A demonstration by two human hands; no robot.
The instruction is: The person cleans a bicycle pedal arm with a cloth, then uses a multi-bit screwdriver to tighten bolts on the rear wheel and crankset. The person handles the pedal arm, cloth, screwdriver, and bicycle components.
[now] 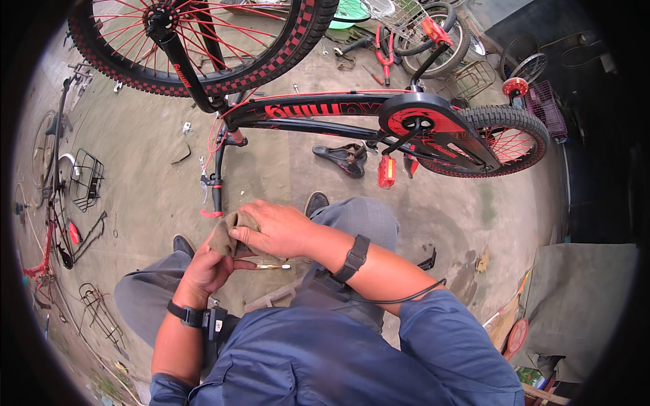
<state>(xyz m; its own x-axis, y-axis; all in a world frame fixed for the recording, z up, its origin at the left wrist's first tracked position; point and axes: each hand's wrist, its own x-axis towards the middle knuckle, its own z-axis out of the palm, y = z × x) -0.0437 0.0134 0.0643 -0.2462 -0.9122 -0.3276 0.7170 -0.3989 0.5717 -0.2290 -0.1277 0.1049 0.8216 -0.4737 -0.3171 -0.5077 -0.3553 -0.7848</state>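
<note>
Both hands are in front of my lap, closed on a crumpled olive-brown cloth (229,238). My right hand (271,229) presses its thumb onto the cloth from above. My left hand (210,269) grips it from below; what may lie inside is hidden. A small yellow-handled item (273,266) shows on the ground below. An upturned black bicycle frame (305,124) with red markings spans the upper view, with a red-spoked wheel (284,51), a handlebar grip (216,195), a chain guard (433,139) and a red pedal (386,170).
A loose black saddle (342,159) lies under the bicycle. Black wire baskets (87,177) and bicycle parts lie at left. A red fork (384,57), loose wheels (453,47) and scattered tools are at the back. A grey cover (575,298) hangs over something at the right edge.
</note>
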